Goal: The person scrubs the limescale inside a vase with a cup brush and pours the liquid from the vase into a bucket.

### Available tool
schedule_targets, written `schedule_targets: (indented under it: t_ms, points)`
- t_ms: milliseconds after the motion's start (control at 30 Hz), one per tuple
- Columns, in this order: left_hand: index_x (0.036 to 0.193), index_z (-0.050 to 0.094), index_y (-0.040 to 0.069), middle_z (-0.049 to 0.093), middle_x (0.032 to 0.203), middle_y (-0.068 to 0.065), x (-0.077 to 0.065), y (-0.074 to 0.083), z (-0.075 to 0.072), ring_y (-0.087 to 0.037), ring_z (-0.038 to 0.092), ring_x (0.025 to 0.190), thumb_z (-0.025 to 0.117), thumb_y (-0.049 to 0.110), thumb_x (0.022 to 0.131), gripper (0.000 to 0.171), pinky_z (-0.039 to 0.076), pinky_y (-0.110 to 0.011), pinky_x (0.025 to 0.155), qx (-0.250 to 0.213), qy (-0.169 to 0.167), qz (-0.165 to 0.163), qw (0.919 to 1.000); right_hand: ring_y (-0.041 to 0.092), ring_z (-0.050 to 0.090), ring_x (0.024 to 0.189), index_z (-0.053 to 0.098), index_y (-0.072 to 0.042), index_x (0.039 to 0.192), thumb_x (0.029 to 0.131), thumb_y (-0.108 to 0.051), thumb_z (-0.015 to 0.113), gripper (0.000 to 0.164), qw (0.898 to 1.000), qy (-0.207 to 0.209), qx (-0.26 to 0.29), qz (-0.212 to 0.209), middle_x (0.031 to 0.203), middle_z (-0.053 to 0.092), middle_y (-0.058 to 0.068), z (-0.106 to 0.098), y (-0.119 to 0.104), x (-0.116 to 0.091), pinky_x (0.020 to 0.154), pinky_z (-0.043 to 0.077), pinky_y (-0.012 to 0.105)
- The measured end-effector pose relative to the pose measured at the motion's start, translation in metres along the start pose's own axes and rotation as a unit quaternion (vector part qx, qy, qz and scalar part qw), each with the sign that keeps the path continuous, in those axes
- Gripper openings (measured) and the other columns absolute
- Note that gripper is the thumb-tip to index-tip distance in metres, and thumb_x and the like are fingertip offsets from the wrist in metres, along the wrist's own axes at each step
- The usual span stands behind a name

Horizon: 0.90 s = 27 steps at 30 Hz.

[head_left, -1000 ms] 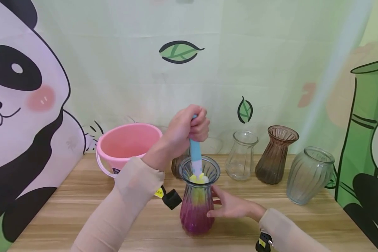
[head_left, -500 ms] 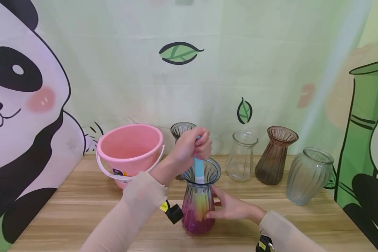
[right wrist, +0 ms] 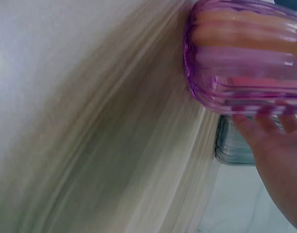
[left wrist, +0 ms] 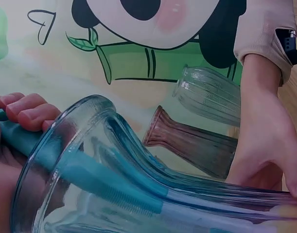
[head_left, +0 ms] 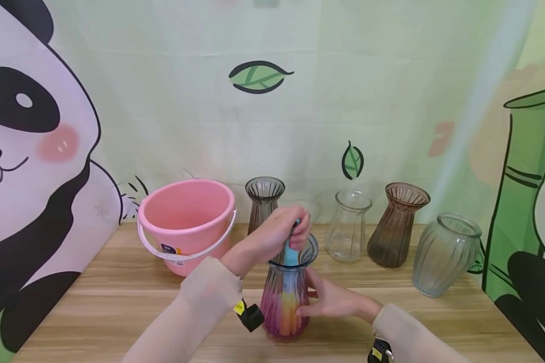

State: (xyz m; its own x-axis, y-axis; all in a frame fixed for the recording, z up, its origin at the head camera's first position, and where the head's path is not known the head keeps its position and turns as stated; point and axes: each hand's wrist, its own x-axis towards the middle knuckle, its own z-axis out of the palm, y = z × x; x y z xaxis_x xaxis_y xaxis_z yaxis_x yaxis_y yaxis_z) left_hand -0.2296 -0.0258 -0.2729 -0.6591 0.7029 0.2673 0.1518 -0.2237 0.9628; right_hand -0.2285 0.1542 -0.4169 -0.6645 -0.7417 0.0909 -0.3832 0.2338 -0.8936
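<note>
My left hand [head_left: 281,229] grips the blue handle [head_left: 291,256] of a bottle brush at the mouth of a ribbed glass vase [head_left: 271,302]. The vase is bluish at the rim and purple below, and stands upright on the table. Through the glass, the yellow-orange brush head shows near the bottom. My right hand [head_left: 333,297] holds the vase's lower body from the right side, thumb in front. In the left wrist view, the teal handle [left wrist: 104,177] runs down inside the flared rim. The right wrist view shows the purple base [right wrist: 221,68] with fingertips along its side.
A pink bucket [head_left: 186,233] with a white handle stands back left. Behind my left hand is a grey vase [head_left: 263,194]. A clear vase [head_left: 347,227], a brown vase [head_left: 396,232] and a pale blue-green vase [head_left: 447,257] stand to the right, before a panda-print backdrop [head_left: 272,131].
My left hand has come down to the vase mouth, pushing the brush deeper, so its head went from the neck to near the bottom. My right hand stays on the vase.
</note>
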Motion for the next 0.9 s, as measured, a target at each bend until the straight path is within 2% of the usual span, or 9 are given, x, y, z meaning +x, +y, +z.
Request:
schedule_targets:
  t_ms: [167,233,433,533,667,800,900]
  points:
    - [0.059,0.024,0.009,0.027,0.053,0.003,0.0,-0.002,0.001,-0.012,0.026,0.047,0.028,0.012,0.092,0.033,0.026,-0.022,0.049,-0.001,-0.009,0.009,0.9999,0.037,0.033,0.129,0.018,0.0,0.138,0.084,-0.015,0.065,0.073,1.0,-0.014,-0.004,-0.01,0.137,0.035,0.021,-0.003,-0.001,0.0,0.101,0.038,0.034]
    - [0.059,0.023,0.009,0.026,0.052,0.003,0.0,-0.002,0.001,-0.011,0.025,0.046,0.028,0.013,0.093,0.034,0.025,-0.021,0.049,-0.007,-0.007,0.008,0.9999,0.035,0.035,0.128,0.02,-0.001,0.137,0.084,-0.015,0.065,0.071,1.0,-0.011,-0.013,-0.008,0.136,0.036,0.019,-0.003,-0.001,0.0,0.101,0.039,0.032]
    - [0.057,0.022,0.011,0.024,0.048,0.005,0.001,0.004,0.002,-0.009,0.023,0.043,0.027,0.014,0.094,0.037,0.021,-0.022,0.047,-0.038,0.025,0.019,0.9988,0.033,0.041,0.123,0.027,0.0,0.133,0.082,-0.014,0.067,0.066,1.0,0.005,-0.006,0.0,0.13,0.042,0.018,-0.001,0.001,0.0,0.096,0.043,0.032]
    - [0.055,0.023,0.012,0.023,0.047,0.006,0.002,0.016,0.003,-0.008,0.021,0.042,0.027,0.013,0.094,0.039,0.018,-0.022,0.046,-0.058,0.044,0.033,0.9968,0.032,0.04,0.124,0.024,-0.003,0.136,0.082,-0.016,0.067,0.07,1.0,0.011,-0.001,0.008,0.131,0.041,0.016,0.0,0.001,0.0,0.095,0.044,0.03]
    - [0.054,0.023,0.013,0.022,0.046,0.005,0.004,0.042,0.006,-0.009,0.019,0.041,0.027,0.012,0.093,0.039,0.015,-0.023,0.045,-0.063,0.051,0.056,0.9951,0.029,0.04,0.125,0.02,-0.008,0.14,0.081,-0.019,0.068,0.077,1.0,0.02,-0.011,0.018,0.135,0.039,0.012,0.001,0.0,0.001,0.095,0.043,0.028]
    - [0.054,0.023,0.013,0.02,0.047,0.004,0.009,0.067,0.009,-0.01,0.016,0.041,0.028,0.009,0.09,0.036,0.012,-0.023,0.045,-0.061,0.064,0.087,0.9923,0.029,0.039,0.126,0.019,-0.008,0.141,0.081,-0.02,0.069,0.079,0.999,0.027,-0.015,0.027,0.137,0.037,0.012,0.001,0.0,0.0,0.097,0.042,0.032]
    - [0.054,0.023,0.013,0.019,0.046,0.004,0.011,0.077,0.011,-0.01,0.015,0.041,0.028,0.007,0.088,0.034,0.012,-0.023,0.045,-0.062,0.071,0.098,0.9907,0.029,0.038,0.127,0.017,-0.009,0.141,0.081,-0.02,0.069,0.08,0.999,0.026,-0.012,0.031,0.139,0.035,0.013,0.001,0.001,0.0,0.098,0.041,0.033]
